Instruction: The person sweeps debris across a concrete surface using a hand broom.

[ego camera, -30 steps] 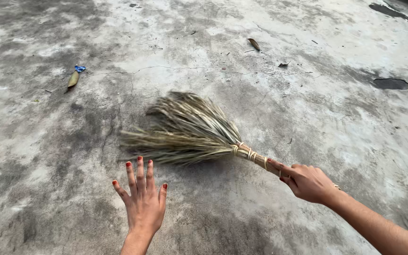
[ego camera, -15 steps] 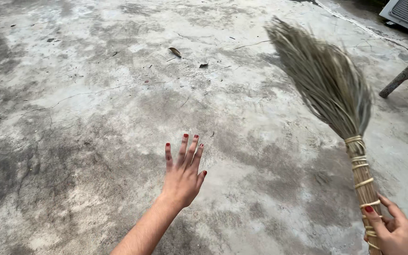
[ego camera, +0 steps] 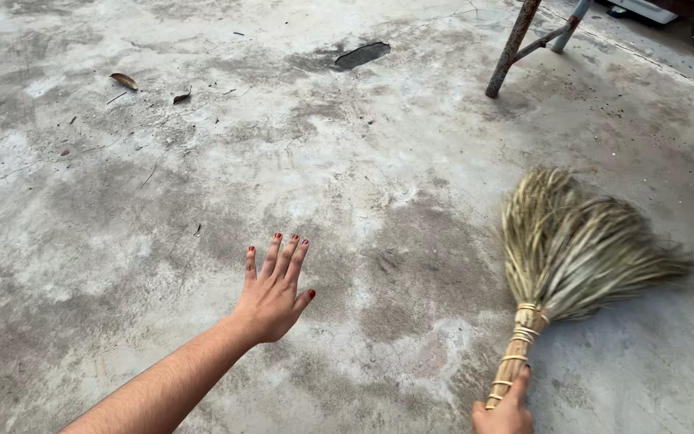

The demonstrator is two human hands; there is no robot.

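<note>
Concrete floor (ego camera: 379,161), grey and blotched with darker stains, fills the view, and it has slid since half a second ago: the curled brown dry leaf (ego camera: 124,80) that lay near the top centre now sits at the upper left, with a smaller dark leaf scrap (ego camera: 181,98) just beside it. A dark flat patch (ego camera: 361,55) on the concrete, which was out of view half a second ago, now shows at top centre. The left hand (ego camera: 271,297), nails painted red, stays over the floor with its palm down; its grip is spread, fingers straight and close together, thumb out to the side, holding nothing. It sits a little lower and further left than before. To the right, a rusty metal leg (ego camera: 512,48) with a slanted brace stands on the floor near the top edge, higher in the view than earlier. The dry straw hand broom with a cord-bound handle (ego camera: 572,249) has come down: half a second ago its bristles pointed up, clear of the floor; now they fan out against the concrete at the right, well apart from the left hand. The right hand (ego camera: 506,411), mostly cut by the bottom edge, keeps its grip pressed around the bound handle, index finger lying along it.
</note>
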